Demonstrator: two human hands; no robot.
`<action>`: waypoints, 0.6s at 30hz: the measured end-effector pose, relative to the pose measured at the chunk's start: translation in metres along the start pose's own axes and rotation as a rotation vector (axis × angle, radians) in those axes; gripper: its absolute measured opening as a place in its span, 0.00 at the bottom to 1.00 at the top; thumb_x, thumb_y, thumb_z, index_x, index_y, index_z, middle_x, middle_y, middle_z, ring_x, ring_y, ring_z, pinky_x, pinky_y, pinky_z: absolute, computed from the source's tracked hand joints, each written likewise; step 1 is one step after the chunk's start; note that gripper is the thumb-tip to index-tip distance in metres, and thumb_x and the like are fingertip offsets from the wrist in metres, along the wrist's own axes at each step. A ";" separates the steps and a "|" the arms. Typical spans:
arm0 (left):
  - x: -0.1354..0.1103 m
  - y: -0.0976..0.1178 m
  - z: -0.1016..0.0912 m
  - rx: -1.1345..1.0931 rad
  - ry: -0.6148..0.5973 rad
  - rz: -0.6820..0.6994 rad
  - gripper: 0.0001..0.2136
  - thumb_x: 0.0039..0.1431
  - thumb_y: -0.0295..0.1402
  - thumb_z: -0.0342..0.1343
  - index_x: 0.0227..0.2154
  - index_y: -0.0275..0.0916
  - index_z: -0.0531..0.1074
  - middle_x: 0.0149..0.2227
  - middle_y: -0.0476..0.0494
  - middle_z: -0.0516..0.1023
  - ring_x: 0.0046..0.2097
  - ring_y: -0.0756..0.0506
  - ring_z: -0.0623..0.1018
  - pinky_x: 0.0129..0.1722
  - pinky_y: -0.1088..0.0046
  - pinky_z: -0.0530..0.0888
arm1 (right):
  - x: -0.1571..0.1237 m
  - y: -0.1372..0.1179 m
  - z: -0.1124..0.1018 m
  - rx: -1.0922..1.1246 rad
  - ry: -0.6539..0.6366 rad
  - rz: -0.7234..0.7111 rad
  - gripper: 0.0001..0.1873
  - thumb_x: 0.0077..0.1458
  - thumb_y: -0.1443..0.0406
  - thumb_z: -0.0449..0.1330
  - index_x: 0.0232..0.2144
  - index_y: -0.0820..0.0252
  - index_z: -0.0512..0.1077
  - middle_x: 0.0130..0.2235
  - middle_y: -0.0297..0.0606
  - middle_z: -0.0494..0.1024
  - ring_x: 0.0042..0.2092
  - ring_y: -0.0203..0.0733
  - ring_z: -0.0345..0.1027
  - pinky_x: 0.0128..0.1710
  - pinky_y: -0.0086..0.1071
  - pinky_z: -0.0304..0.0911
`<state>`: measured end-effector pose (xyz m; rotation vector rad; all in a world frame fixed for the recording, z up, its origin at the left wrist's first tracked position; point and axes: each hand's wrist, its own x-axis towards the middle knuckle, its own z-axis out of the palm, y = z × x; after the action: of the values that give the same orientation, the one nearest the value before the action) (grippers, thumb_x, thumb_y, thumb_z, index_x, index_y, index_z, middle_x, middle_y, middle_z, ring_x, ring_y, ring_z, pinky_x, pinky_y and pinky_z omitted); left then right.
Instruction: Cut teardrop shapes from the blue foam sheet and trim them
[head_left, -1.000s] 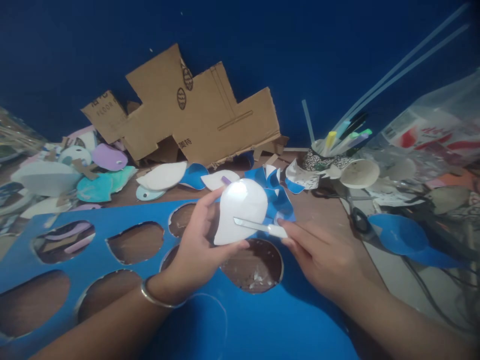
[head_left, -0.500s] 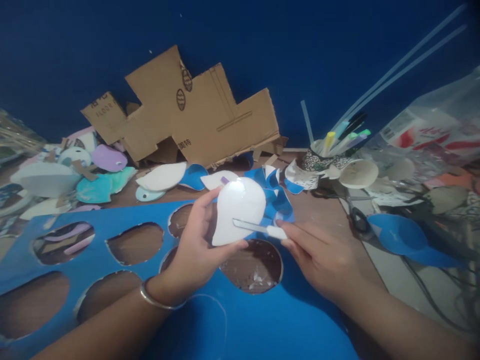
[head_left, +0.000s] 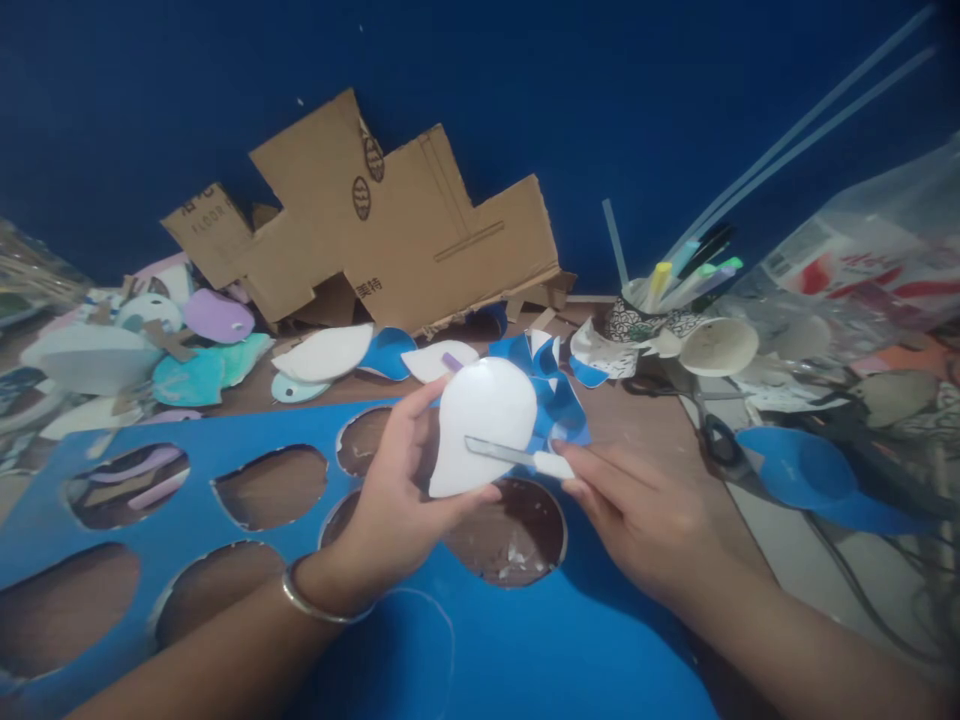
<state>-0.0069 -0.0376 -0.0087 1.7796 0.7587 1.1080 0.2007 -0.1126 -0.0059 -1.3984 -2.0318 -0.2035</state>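
Observation:
My left hand [head_left: 394, 495] pinches a white teardrop-shaped cutout [head_left: 480, 420] between thumb and fingers, lifted above the table. My right hand [head_left: 637, 515] grips a small craft knife [head_left: 517, 457] whose blade lies across the cutout's lower right face. Under both hands lies a big blue sheet [head_left: 525, 650] with several round holes cut out of it, showing the brown table through them.
A flattened cardboard box [head_left: 390, 220] leans on the dark blue wall. Coloured cutouts [head_left: 202, 350] are heaped at the left. A patterned cup of pens [head_left: 645, 315], scissors [head_left: 712, 430], blue scraps [head_left: 810, 480] and a plastic bag [head_left: 870, 260] crowd the right.
Almost nothing has moved. The white cutout has shifted very slightly in my left hand, and the knife stays on its face.

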 end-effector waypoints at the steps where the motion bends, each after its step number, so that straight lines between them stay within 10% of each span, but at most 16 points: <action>1: 0.000 -0.001 0.000 -0.003 0.003 0.005 0.39 0.43 0.28 0.67 0.57 0.48 0.55 0.59 0.42 0.63 0.59 0.38 0.65 0.56 0.60 0.68 | -0.001 0.000 0.001 0.009 0.008 0.001 0.12 0.58 0.69 0.54 0.41 0.68 0.74 0.37 0.44 0.79 0.36 0.41 0.72 0.35 0.32 0.66; 18: 0.000 0.001 0.002 -0.004 0.006 0.009 0.38 0.43 0.28 0.67 0.57 0.47 0.55 0.59 0.42 0.63 0.60 0.39 0.64 0.58 0.59 0.67 | -0.001 -0.003 0.000 -0.023 -0.005 -0.011 0.12 0.58 0.69 0.55 0.42 0.68 0.74 0.38 0.45 0.79 0.37 0.43 0.72 0.35 0.33 0.67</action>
<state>-0.0052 -0.0389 -0.0081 1.7789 0.7527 1.1210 0.1986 -0.1143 -0.0054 -1.4033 -2.0481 -0.2291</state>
